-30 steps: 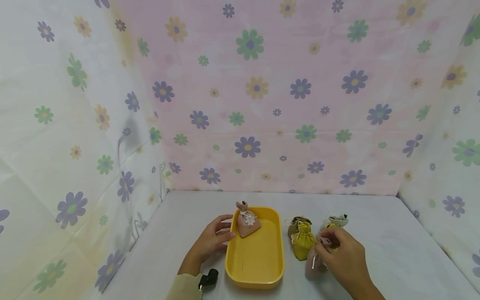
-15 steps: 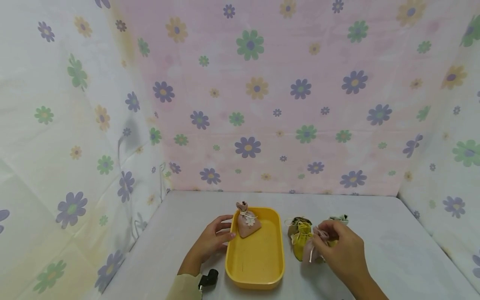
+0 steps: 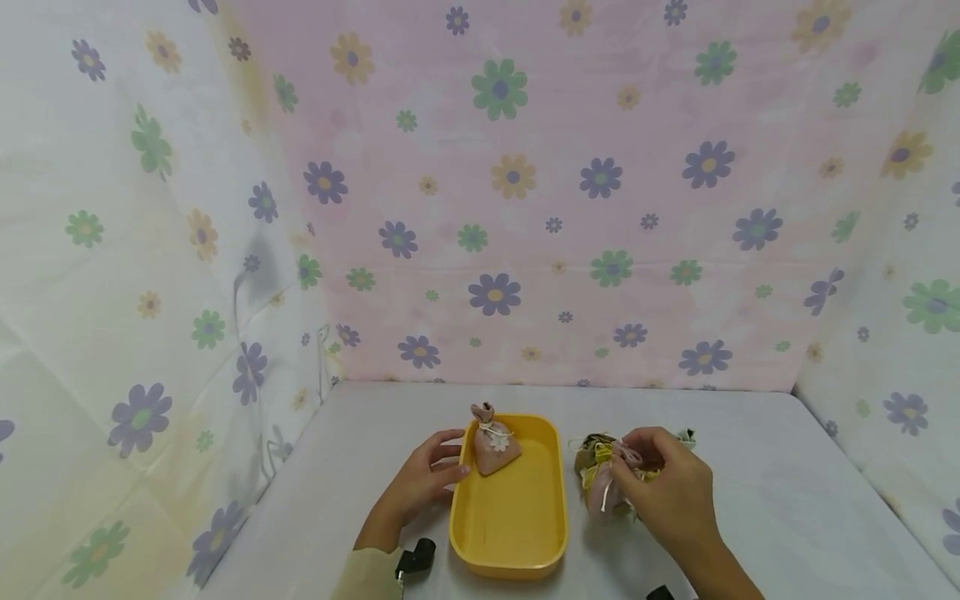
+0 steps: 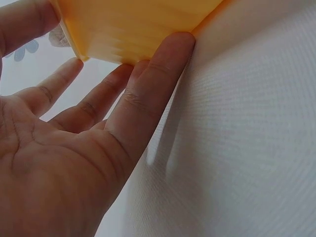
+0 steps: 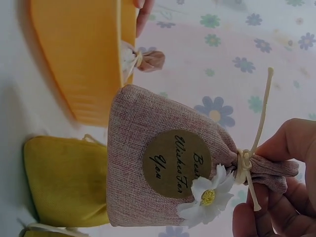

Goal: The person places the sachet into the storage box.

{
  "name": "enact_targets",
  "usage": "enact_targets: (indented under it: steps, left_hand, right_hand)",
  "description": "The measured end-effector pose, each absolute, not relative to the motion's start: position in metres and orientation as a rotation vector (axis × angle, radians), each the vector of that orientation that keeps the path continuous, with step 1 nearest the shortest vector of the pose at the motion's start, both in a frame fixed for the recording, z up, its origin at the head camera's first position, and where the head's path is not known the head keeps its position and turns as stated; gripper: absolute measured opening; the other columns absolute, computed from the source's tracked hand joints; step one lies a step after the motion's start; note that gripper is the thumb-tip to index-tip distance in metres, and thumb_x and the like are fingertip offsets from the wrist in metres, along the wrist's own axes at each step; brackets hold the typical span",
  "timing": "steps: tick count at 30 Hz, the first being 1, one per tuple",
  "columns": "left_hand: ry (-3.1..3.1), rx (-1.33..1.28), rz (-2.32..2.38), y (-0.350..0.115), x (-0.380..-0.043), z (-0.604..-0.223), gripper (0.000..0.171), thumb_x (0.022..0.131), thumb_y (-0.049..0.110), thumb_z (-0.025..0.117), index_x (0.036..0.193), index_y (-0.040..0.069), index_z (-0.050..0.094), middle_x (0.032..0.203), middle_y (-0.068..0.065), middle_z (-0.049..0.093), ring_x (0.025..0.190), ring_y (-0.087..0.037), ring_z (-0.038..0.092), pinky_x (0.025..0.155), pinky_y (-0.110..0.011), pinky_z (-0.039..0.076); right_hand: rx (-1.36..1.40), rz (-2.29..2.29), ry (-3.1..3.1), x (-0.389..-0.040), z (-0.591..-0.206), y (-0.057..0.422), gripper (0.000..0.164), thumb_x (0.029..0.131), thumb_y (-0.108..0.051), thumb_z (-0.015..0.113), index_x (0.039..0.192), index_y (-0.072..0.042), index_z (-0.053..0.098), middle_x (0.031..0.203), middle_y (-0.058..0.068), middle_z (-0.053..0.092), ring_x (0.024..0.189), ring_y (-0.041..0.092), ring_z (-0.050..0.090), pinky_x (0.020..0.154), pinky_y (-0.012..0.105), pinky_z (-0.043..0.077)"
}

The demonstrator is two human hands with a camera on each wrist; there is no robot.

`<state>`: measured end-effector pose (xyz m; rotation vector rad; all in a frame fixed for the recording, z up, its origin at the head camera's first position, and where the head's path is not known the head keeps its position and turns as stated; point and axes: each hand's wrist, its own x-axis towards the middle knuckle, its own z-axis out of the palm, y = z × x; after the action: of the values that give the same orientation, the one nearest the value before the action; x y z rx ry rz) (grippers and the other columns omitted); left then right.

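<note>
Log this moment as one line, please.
left hand: touching yellow rectangular plastic tray; right hand: pinching mauve cloth drawstring pouch by neck; in tray: pinkish-brown cloth pouch

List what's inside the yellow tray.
Inside the yellow tray: one pinkish pouch with a white flower, at the far left corner, its neck above the rim. Hidden: the floor beneath the pouch and the pouch's contents.

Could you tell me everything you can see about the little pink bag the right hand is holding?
The pink bag looks like coarse woven fabric, softly filled. A cream cord ties its gathered neck. The front carries a round brown label, its writing including "Wishes For You", and a yellow-centred white flower. The right hand pinches the neck, holding the bag neck-up above the table, right of the yellow tray.
</note>
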<state>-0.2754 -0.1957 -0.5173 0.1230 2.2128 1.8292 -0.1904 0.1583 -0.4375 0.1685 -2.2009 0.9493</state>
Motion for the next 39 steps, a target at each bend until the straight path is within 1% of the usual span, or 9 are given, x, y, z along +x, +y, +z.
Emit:
enact_targets:
  steps: [5, 12, 14, 18, 25, 32, 39]
  left_hand:
    - [2.225, 0.11, 1.82, -0.195, -0.275, -0.517, 0.074, 0.089, 0.03, 0.082, 0.153, 0.022, 0.044, 0.153, -0.019, 0.051, 0.13, -0.035, 0.061, 0.088, -0.046, 0.064]
    - [2.23, 0.103, 1.82, -0.196, -0.275, -0.518, 0.075, 0.089, 0.029, 0.082, 0.153, 0.023, 0.044, 0.153, -0.019, 0.051, 0.132, -0.036, 0.06, 0.088, -0.046, 0.063]
    - [2.23, 0.105, 1.82, -0.196, -0.274, -0.518, 0.075, 0.088, 0.03, 0.082, 0.153, 0.023, 0.044, 0.153, -0.018, 0.05, 0.132, -0.036, 0.06, 0.089, -0.046, 0.063]
    - [2.229, 0.112, 1.822, -0.196, -0.274, -0.518, 0.076, 0.088, 0.031, 0.082, 0.153, 0.024, 0.044, 0.154, -0.018, 0.05, 0.132, -0.036, 0.06, 0.089, -0.046, 0.063]
    - [2.239, 0.11, 1.817, -0.196, -0.273, -0.518, 0.077, 0.088, 0.032, 0.083, 0.153, 0.026, 0.044, 0.154, -0.016, 0.051, 0.132, -0.035, 0.061, 0.089, -0.046, 0.063]
    - [2.224, 0.125, 1.833, -0.195, -0.274, -0.518, 0.076, 0.089, 0.03, 0.082, 0.153, 0.024, 0.043, 0.154, -0.017, 0.05, 0.132, -0.035, 0.061, 0.089, -0.046, 0.063]
    - [2.24, 0.121, 1.812, -0.195, -0.273, -0.516, 0.076, 0.088, 0.03, 0.082, 0.153, 0.024, 0.044, 0.154, -0.018, 0.05, 0.13, -0.035, 0.062, 0.089, -0.045, 0.063]
  right_hand:
    - [0.17, 0.999, -2.185, -0.191, -0.429, 0.152, 0.029, 0.073, -0.006, 0.09, 0.094, -0.013, 0.071, 0.083, -0.005, 0.072, 0.072, 0.008, 0.066, 0.066, 0.008, 0.053]
    - [0.193, 1.014, -2.21, -0.194, -0.421, 0.145, 0.029, 0.074, -0.009, 0.09, 0.096, -0.013, 0.071, 0.085, -0.006, 0.072, 0.072, 0.007, 0.066, 0.065, 0.019, 0.059]
    - [0.2, 1.026, -2.219, -0.195, -0.42, 0.143, 0.029, 0.076, -0.01, 0.09, 0.097, -0.013, 0.071, 0.086, -0.007, 0.072, 0.072, 0.006, 0.066, 0.066, 0.02, 0.06]
    - [0.222, 1.052, -2.224, -0.199, -0.419, 0.139, 0.027, 0.078, -0.012, 0.089, 0.097, -0.013, 0.071, 0.086, -0.007, 0.072, 0.072, 0.006, 0.067, 0.066, 0.019, 0.06]
    - [0.248, 1.074, -2.242, -0.203, -0.42, 0.132, 0.028, 0.078, -0.014, 0.09, 0.098, -0.015, 0.07, 0.086, -0.008, 0.072, 0.074, 0.005, 0.068, 0.068, 0.028, 0.064]
    - [0.278, 1.09, -2.238, -0.205, -0.417, 0.124, 0.032, 0.076, -0.014, 0.092, 0.099, -0.013, 0.07, 0.087, -0.006, 0.073, 0.076, 0.005, 0.069, 0.07, 0.024, 0.063]
    - [0.29, 1.115, -2.264, -0.21, -0.417, 0.116, 0.031, 0.077, -0.014, 0.091, 0.099, -0.014, 0.069, 0.088, -0.005, 0.072, 0.077, 0.005, 0.068, 0.071, 0.027, 0.064]
